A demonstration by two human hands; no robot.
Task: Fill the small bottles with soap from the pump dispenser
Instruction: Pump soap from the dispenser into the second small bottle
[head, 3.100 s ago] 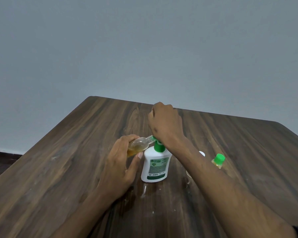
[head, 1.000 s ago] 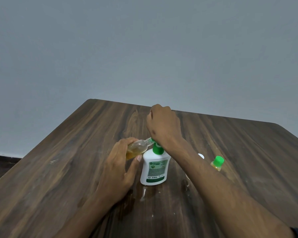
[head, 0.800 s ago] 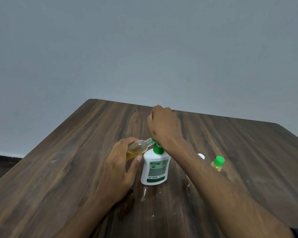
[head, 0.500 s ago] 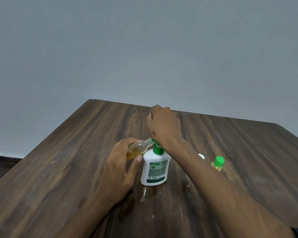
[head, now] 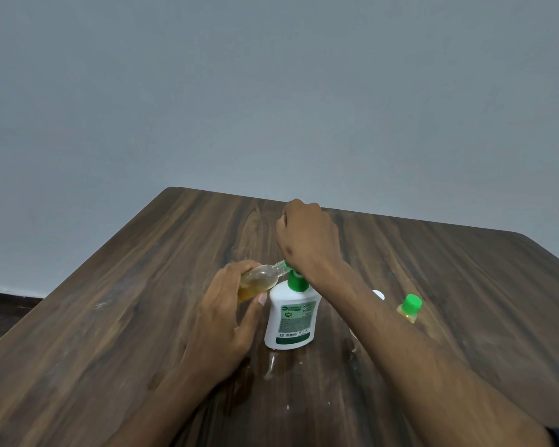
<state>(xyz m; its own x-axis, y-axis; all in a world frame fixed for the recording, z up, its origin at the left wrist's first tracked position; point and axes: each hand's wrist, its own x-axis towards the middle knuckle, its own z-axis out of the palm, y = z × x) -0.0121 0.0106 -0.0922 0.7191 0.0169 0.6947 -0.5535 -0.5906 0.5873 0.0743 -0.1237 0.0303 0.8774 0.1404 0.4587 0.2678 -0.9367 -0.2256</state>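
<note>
A white pump dispenser [head: 289, 321] with a green collar stands mid-table. My right hand [head: 307, 238] sits on its pump head with the fingers curled over it, so the head and nozzle are hidden. My left hand [head: 223, 314] grips a small clear bottle [head: 260, 280], tilted with its open neck against the nozzle; amber soap fills part of it. A second small bottle [head: 409, 308] with a green cap and amber soap stands to the right, behind my right forearm. A white cap [head: 379, 295] peeks out beside that forearm.
The dark wooden table [head: 110, 317] ends at a grey wall behind. Wet smears [head: 271, 366] shine on the wood in front of the dispenser. A dark floor strip [head: 0, 308] shows at the far left.
Hardly anything differs: both hands keep their hold, and my right hand bobs slightly up and down on the pump head. The small bottle stays at the nozzle.
</note>
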